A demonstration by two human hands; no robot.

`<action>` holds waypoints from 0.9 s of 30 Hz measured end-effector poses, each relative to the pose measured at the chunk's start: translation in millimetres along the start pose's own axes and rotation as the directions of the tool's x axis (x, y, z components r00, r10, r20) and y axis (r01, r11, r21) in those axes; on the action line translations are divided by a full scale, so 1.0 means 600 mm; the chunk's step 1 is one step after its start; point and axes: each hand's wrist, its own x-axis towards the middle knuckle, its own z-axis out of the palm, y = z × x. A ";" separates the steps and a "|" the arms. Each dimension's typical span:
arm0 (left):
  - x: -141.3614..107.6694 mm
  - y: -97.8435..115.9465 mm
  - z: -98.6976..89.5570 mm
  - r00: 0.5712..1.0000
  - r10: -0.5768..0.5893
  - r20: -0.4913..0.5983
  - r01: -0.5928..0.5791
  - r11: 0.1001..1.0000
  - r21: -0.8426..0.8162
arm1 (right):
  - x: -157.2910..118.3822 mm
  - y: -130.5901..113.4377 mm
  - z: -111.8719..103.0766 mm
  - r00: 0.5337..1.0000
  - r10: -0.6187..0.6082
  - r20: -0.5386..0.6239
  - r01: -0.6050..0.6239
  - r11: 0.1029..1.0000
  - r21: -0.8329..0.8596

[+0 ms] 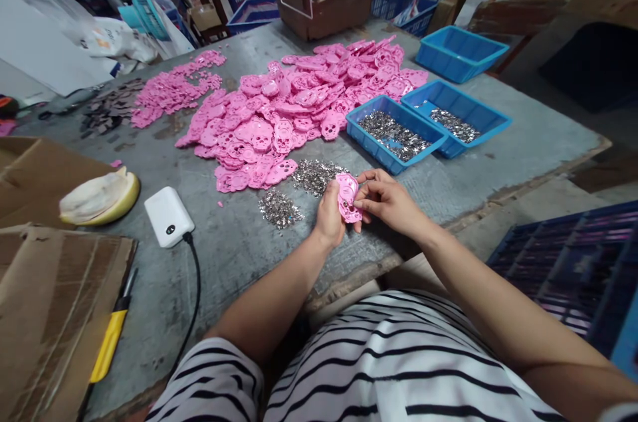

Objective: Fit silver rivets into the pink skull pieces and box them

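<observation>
My left hand (329, 217) is closed on the left edge of a pink plastic piece (347, 196) with several holes in it, held above the near edge of the table. At the piece's right side, my right hand (386, 199) has its thumb and fingertips pinched together against the surface. Whatever sits between those fingertips is too small to make out. Just behind the hands lie two heaps of small shiny metal parts (314, 176) (280, 208). Beyond them spreads a large pile of similar pink pieces (299, 93).
Blue trays (396, 161) (491, 133) with metal parts stand right of the pile, another blue tray (461, 56) behind. Leftward are a white power bank (169, 214) with a cable, fruit peel (102, 197), a yellow-handled screwdriver (109, 342) and cardboard (54, 316). A brown box (323, 13) stands behind.
</observation>
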 end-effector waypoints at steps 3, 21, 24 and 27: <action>0.000 -0.003 -0.001 1.000 0.018 -0.007 -0.018 1.000 0.009 | 0.001 0.000 0.001 1.000 -0.004 0.029 0.004 1.000 -0.016; -0.004 0.000 0.000 0.999 0.030 0.023 -0.031 0.998 0.058 | 0.002 -0.008 0.000 0.993 -0.120 0.017 0.118 0.924 -0.364; -0.006 0.001 0.002 1.000 0.026 0.005 -0.026 0.997 0.067 | 0.005 -0.013 -0.001 0.992 -0.119 0.041 0.125 0.907 -0.401; -0.006 0.002 0.002 1.000 0.025 -0.013 -0.024 0.998 0.066 | 0.007 -0.015 -0.002 0.992 -0.118 0.049 0.127 0.891 -0.435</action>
